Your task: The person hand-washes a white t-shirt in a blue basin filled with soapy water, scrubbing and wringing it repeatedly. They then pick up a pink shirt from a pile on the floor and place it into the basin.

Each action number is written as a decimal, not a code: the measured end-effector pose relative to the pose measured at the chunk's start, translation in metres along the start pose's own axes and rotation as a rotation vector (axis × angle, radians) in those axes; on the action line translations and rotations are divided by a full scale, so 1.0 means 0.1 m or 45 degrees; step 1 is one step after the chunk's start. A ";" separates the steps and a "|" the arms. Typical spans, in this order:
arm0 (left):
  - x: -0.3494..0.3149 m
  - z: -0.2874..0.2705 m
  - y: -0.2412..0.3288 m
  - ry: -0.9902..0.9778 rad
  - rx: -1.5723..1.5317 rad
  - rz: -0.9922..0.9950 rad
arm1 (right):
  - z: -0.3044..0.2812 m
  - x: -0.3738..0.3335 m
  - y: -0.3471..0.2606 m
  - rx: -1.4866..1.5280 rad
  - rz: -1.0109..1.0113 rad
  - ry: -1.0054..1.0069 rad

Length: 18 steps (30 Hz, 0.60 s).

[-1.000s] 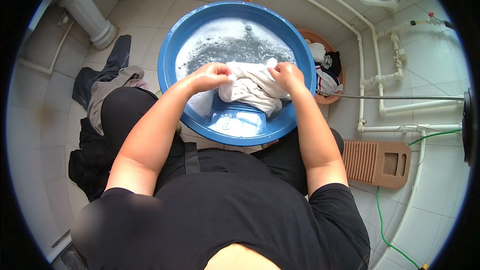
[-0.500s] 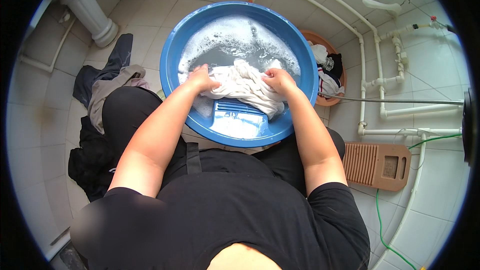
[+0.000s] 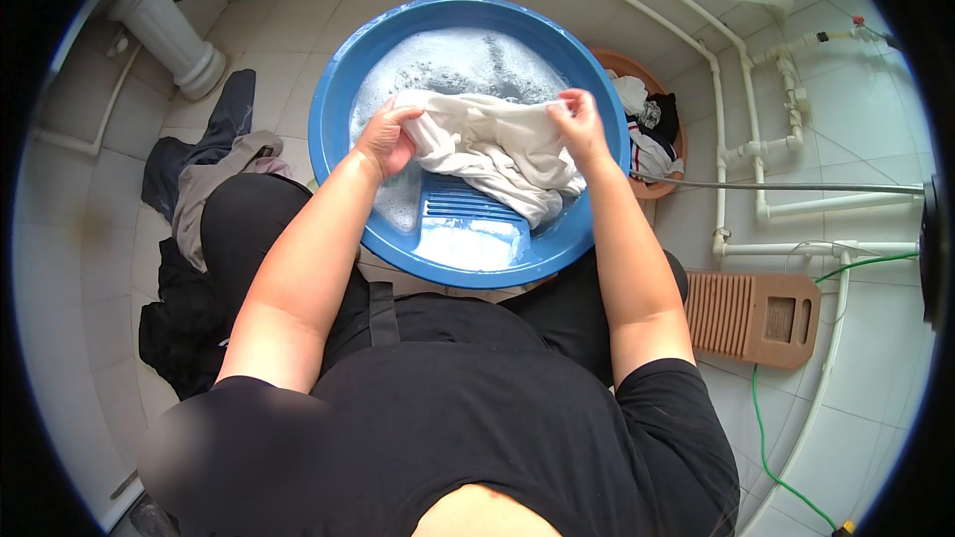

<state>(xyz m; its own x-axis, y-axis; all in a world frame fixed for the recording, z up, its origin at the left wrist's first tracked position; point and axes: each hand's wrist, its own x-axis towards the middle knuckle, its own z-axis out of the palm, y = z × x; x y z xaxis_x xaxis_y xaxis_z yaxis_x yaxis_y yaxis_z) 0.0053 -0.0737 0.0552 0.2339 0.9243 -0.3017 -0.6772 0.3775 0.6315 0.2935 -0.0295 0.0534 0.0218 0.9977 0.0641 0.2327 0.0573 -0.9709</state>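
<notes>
Biggest first: pale tiled floor, w/ a round, deep blue plastic tub standing on it, in front of the person's bent legs; greyish water w/ white suds in its far part, and moulded blue ridges on the near side. R of tub, approx. beside it, a round orange-brown plastic basin w/ a mixed white & black clothes pile; nearer the person on that side, a flat brown ridged washboard. On L, a dark blue-grey fabric garment, a beige one and a heap of black cloth. Main item: white, crumpled, wet-looking fabric piece, within tub's outline, btwn the hands; upper edge runs roughly L–R, i.e. its long axis, while the folds trail down to near R, past the ridges' R end. So fabric lies to R of L hand & to L of R hand; both touch it, R being closer to the bulk of the folds. L thumb & fingers pinched on its upper L corner; R ditto on upper R corner. Brands/labels: none legible; washboard's inset panel too small to make out.
</notes>
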 end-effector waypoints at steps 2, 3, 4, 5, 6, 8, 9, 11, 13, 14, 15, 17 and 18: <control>0.09 -0.06 -0.14 0.158 0.199 -0.199 | 0.00 -0.05 0.22 -0.684 0.207 -0.165; 0.10 -0.07 -0.20 0.215 0.427 -0.259 | 0.05 -0.14 0.21 -1.031 0.324 -0.266; 0.11 -0.06 -0.26 0.376 0.492 -0.180 | 0.09 -0.15 0.20 -1.092 0.377 -0.288; 0.12 -0.05 -0.33 0.535 0.555 -0.100 | 0.12 -0.15 0.17 -1.152 0.430 -0.309; 0.15 -0.08 -0.34 0.425 0.601 -0.065 | 0.14 -0.17 0.14 -1.210 0.490 -0.324; 0.19 -0.19 -0.36 0.216 0.685 0.008 | 0.24 -0.21 -0.02 -1.299 0.341 -0.283; 0.18 -0.13 -0.36 0.144 0.505 0.014 | 0.28 -0.24 -0.09 -1.345 0.271 -0.258; 0.14 0.02 -0.36 -0.001 0.143 0.022 | 0.35 -0.29 -0.04 -0.924 -0.306 -0.104; 0.08 0.17 -0.29 -0.029 -0.081 -0.141 | 0.48 -0.33 -0.16 -0.559 -0.483 -0.164; 0.05 0.25 -0.27 -0.038 -0.178 -0.238 | 0.57 -0.40 -0.27 -0.528 -0.577 -0.182; 0.02 0.30 -0.28 -0.046 -0.278 -0.331 | 0.67 -0.51 -0.44 -0.496 -0.674 -0.204; 0.09 0.33 -0.40 0.019 -0.275 -0.341 | 0.80 -0.73 -0.66 -0.457 -0.912 -0.227; 0.11 0.39 -0.49 0.159 -0.090 -0.220 | 0.83 -0.82 -0.69 -0.459 -0.902 -0.263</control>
<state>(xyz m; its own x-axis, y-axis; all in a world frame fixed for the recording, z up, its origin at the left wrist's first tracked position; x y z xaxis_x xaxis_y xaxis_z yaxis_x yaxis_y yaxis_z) 0.0677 -0.0799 0.0487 0.2659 0.8303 -0.4898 -0.6826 0.5209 0.5125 0.1948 -0.1126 0.0964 -0.4186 0.7179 0.5563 0.4227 0.6962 -0.5802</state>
